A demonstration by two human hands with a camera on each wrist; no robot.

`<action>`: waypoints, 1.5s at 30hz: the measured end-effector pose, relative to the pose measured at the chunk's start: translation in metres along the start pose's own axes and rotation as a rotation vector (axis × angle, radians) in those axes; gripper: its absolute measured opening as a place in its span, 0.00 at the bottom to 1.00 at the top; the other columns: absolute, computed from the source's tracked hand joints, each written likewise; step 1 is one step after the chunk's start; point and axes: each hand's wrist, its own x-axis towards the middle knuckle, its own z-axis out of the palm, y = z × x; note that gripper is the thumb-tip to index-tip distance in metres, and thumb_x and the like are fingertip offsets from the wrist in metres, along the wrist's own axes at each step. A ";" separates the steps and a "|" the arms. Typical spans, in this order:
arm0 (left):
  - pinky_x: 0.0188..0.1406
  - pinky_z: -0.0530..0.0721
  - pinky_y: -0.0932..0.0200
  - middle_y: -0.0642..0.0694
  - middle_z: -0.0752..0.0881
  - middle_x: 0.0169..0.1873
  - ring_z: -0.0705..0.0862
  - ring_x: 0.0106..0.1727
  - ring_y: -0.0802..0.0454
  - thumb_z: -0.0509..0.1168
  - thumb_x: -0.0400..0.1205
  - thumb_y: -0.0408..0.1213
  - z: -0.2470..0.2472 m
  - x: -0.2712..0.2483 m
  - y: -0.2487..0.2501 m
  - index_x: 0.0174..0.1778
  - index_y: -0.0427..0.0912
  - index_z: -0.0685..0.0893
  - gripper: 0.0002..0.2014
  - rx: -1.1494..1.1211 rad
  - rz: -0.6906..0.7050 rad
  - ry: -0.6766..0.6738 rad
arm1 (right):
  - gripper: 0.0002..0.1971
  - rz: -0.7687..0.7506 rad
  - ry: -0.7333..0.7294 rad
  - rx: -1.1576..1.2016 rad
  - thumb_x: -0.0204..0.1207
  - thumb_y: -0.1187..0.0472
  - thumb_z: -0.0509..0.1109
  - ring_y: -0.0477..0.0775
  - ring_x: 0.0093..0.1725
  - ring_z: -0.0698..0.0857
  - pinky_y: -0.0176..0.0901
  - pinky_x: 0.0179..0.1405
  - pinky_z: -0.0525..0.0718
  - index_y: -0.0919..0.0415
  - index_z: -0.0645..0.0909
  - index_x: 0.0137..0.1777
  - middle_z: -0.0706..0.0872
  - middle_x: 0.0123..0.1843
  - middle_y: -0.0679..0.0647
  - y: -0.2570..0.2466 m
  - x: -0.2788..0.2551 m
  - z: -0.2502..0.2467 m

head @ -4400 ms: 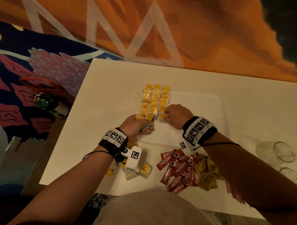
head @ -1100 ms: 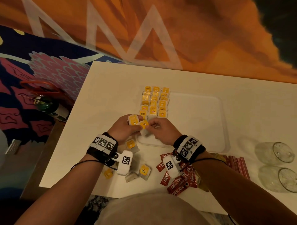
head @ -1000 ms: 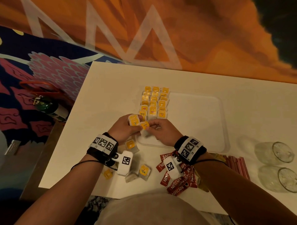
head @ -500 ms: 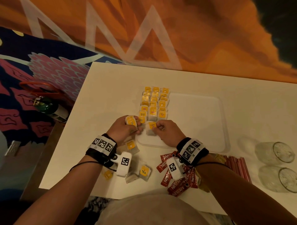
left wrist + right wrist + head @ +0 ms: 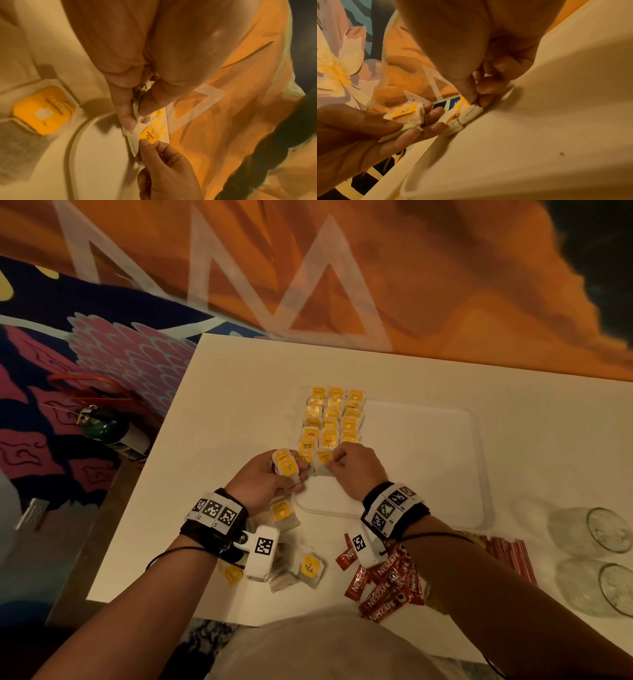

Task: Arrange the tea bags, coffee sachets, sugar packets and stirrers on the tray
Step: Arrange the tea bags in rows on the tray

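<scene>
Three rows of yellow-tagged tea bags [image 5: 334, 419] lie along the left side of the white tray [image 5: 428, 467]. My right hand [image 5: 334, 462] pinches one tea bag [image 5: 323, 459] by its tag and holds it down on the tray at the near end of the rows; the pinch [image 5: 476, 101] also shows in the right wrist view. My left hand [image 5: 291, 470] grips a small stack of tea bags [image 5: 283, 464] just left of it, over the tray's edge. Red coffee sachets [image 5: 383, 587] and red stirrers [image 5: 510, 556] lie on the table near me.
Loose tea bags [image 5: 310, 568] lie on the table under my left wrist, one [image 5: 42, 111] beside the tray rim [image 5: 73, 135]. Two glasses [image 5: 589, 534] lie at the right. A green bottle [image 5: 109, 428] lies off the table's left edge.
My right hand drew one tea bag off the left hand's stack and carried it forward onto the tray, up to the rows. The left hand kept its stack and barely moved.
</scene>
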 end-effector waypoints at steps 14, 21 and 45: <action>0.62 0.86 0.44 0.27 0.82 0.66 0.82 0.66 0.25 0.63 0.70 0.16 0.006 -0.002 -0.001 0.71 0.26 0.75 0.30 -0.069 -0.051 -0.138 | 0.07 -0.103 -0.051 0.164 0.76 0.50 0.77 0.45 0.45 0.86 0.37 0.44 0.83 0.52 0.87 0.44 0.89 0.42 0.46 -0.013 -0.016 -0.020; 0.51 0.89 0.56 0.31 0.87 0.60 0.89 0.57 0.40 0.62 0.77 0.16 0.024 -0.003 0.006 0.70 0.28 0.78 0.23 -0.103 -0.039 -0.123 | 0.08 -0.178 -0.200 0.189 0.76 0.50 0.77 0.48 0.45 0.86 0.38 0.44 0.82 0.54 0.91 0.45 0.90 0.43 0.52 -0.016 -0.033 -0.015; 0.44 0.89 0.55 0.34 0.87 0.43 0.87 0.40 0.43 0.73 0.82 0.35 0.029 0.006 -0.001 0.58 0.33 0.87 0.12 0.322 0.036 -0.030 | 0.05 -0.131 -0.101 0.260 0.76 0.53 0.78 0.35 0.37 0.83 0.23 0.37 0.74 0.51 0.88 0.49 0.88 0.41 0.45 0.007 -0.048 -0.024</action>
